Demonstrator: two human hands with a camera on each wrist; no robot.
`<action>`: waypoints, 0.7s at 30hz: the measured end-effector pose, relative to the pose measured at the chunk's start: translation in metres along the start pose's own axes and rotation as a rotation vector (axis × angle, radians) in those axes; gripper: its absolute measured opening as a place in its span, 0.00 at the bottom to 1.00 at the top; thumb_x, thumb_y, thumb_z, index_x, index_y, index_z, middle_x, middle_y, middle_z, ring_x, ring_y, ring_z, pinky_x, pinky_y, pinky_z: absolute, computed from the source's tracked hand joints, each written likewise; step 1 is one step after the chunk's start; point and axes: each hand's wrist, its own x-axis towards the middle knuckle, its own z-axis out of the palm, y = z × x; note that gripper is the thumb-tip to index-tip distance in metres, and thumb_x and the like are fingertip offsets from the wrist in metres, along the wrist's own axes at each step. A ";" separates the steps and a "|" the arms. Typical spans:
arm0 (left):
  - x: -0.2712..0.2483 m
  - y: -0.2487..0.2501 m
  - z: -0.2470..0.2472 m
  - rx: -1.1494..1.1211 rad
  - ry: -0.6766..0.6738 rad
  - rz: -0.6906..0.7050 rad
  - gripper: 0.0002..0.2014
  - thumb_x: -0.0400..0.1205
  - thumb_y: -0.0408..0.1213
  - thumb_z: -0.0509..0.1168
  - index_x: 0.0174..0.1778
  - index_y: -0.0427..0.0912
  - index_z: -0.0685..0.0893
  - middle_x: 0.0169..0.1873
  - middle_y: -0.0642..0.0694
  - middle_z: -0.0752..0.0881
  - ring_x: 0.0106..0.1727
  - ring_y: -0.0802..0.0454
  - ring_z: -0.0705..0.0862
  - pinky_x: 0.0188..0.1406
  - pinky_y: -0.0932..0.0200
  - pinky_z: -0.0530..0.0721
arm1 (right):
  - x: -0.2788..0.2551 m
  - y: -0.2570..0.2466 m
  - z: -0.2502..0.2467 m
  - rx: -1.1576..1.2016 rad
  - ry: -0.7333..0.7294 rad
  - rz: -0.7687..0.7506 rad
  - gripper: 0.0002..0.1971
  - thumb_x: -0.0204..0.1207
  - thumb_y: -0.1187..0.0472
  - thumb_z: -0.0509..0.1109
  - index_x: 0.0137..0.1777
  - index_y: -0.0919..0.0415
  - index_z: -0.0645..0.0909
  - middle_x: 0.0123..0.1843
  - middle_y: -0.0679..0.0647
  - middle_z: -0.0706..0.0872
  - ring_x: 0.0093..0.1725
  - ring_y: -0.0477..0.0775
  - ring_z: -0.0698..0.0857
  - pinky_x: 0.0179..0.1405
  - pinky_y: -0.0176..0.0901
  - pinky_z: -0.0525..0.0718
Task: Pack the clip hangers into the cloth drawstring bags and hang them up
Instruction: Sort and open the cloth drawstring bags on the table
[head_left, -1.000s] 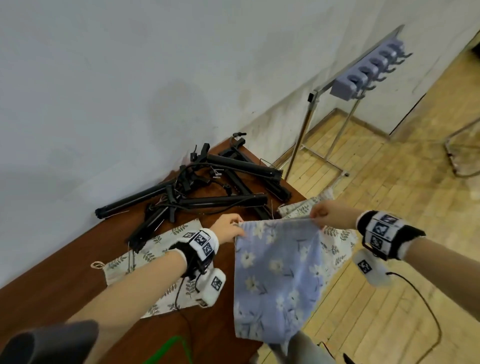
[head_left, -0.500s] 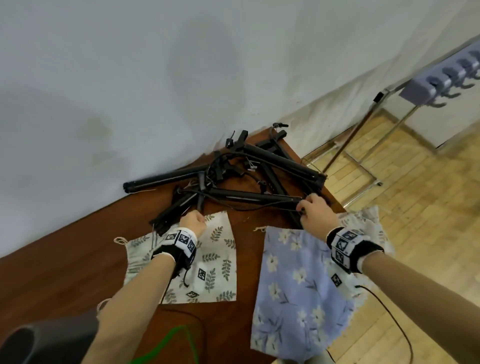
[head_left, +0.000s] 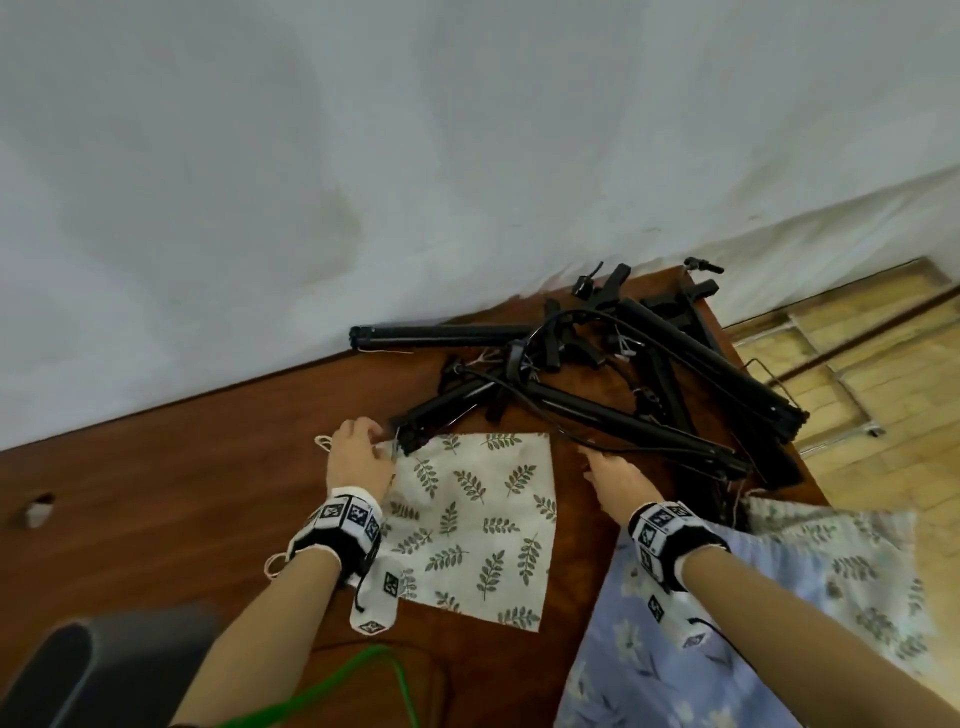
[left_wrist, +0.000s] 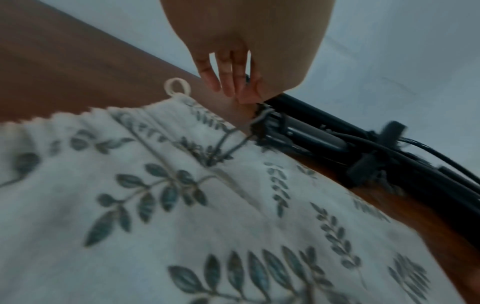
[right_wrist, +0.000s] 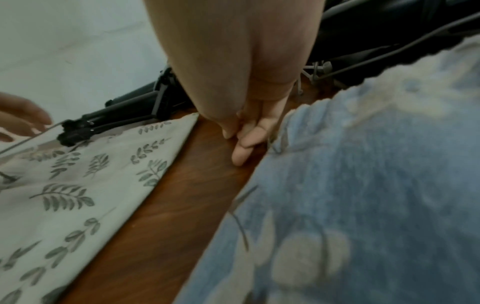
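A leaf-print cloth bag (head_left: 467, 519) lies flat on the brown table (head_left: 182, 493). My left hand (head_left: 382, 441) is at its top left corner, beside the drawstring loop (left_wrist: 176, 86). Its thumb and forefinger meet at the wire end of a black clip hanger (left_wrist: 298, 127); a grip is not clear. Several black clip hangers (head_left: 597, 374) lie tangled behind the bag. My right hand (head_left: 592, 462) rests with straight fingers (right_wrist: 244, 148) on the bare wood between the leaf bag and a blue flowered bag (head_left: 675, 649), holding nothing. The blue bag hangs over the table's right edge.
Another leaf-print bag (head_left: 857, 561) lies under the blue one at the right. A white wall stands close behind the table. The foot of a metal rack (head_left: 831, 374) stands on the wooden floor to the right. A green cable (head_left: 332, 691) and a grey object (head_left: 104, 670) sit near me.
Both hands held the blue bag up a second ago. It now lies on the table's right side; the right hand has left it and moved left, the left hand has gone to the leaf bag's corner.
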 end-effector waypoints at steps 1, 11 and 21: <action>0.002 -0.010 -0.004 -0.015 0.034 -0.057 0.10 0.75 0.24 0.62 0.50 0.38 0.79 0.53 0.41 0.79 0.59 0.40 0.76 0.53 0.47 0.77 | 0.004 0.001 0.001 0.003 -0.001 0.007 0.24 0.83 0.65 0.61 0.79 0.54 0.65 0.66 0.59 0.84 0.63 0.59 0.85 0.59 0.52 0.84; 0.009 -0.050 -0.022 -0.071 -0.316 -0.612 0.45 0.65 0.57 0.76 0.69 0.29 0.73 0.66 0.33 0.79 0.66 0.35 0.79 0.62 0.45 0.80 | -0.003 -0.013 -0.005 -0.251 -0.071 0.058 0.15 0.87 0.59 0.53 0.71 0.61 0.66 0.59 0.63 0.86 0.56 0.65 0.86 0.49 0.53 0.81; -0.028 -0.004 -0.053 -0.095 -0.087 -0.272 0.05 0.80 0.35 0.66 0.48 0.38 0.82 0.51 0.36 0.85 0.57 0.37 0.82 0.51 0.53 0.78 | -0.053 -0.032 -0.054 0.262 0.107 -0.023 0.04 0.88 0.58 0.52 0.55 0.57 0.65 0.30 0.57 0.83 0.29 0.61 0.83 0.31 0.55 0.79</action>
